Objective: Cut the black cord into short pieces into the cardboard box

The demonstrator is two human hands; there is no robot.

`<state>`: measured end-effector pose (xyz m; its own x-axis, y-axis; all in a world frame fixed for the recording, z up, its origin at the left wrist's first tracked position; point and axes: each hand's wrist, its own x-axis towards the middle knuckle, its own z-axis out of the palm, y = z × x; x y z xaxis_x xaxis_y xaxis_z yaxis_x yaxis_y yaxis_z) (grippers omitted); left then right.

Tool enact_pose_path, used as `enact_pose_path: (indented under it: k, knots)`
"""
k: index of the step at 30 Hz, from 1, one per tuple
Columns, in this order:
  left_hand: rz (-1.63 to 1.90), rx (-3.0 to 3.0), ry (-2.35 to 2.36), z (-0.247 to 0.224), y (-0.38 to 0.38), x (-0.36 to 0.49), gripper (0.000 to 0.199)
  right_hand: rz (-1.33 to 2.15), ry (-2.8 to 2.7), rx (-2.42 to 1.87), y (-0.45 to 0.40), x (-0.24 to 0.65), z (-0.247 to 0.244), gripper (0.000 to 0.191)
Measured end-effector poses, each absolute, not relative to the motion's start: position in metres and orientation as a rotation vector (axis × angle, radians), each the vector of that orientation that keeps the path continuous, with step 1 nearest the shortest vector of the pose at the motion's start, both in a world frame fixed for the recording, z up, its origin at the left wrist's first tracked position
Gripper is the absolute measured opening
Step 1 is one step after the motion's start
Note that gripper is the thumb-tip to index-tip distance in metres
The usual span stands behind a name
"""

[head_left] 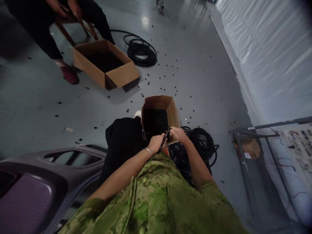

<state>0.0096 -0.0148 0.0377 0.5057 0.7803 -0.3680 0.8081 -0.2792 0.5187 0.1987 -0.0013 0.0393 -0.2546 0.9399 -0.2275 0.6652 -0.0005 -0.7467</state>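
My left hand (156, 143) is closed around a thin black hose (162, 145) near the front edge of a cardboard box (174, 113). Pinched fingers of my right hand (177, 134) meet the upper end of the hose, over the box's right front corner. Many small black pieces (158, 120) fill the bottom of this box. Beside my right forearm lie coils of black hose (201, 139) on the floor. Whether my right fingers also hold a small piece is too small to tell.
A seated person's hands (70, 9) show at the upper left, behind a larger open box (92, 70) of black pieces. Another hose coil (141, 52) lies beside it. A purple-grey chair (29, 201) stands left, a metal frame (243, 156) right. Small black pieces dot the floor.
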Motion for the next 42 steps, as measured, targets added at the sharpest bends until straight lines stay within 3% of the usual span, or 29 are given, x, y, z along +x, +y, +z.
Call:
enact_pose_path:
  k: [10,29,36,42]
  knots:
    - [0.023,1.937,1.329,0.028,-0.015,0.007,0.032,1.194,-2.257,-1.696,0.014,0.189,0.041,0.029]
    - [0.048,1.782,1.374,0.027,-0.009,0.009,0.027,0.938,-2.492,-2.057,0.023,0.173,0.043,0.034]
    - [0.045,1.673,1.346,0.022,-0.009,0.007,0.027,1.060,-2.627,-1.930,0.021,0.170,0.052,0.030]
    - [0.105,1.745,1.294,0.021,-0.008,0.006,0.028,0.965,-2.610,-2.027,0.021,0.169,0.053,0.031]
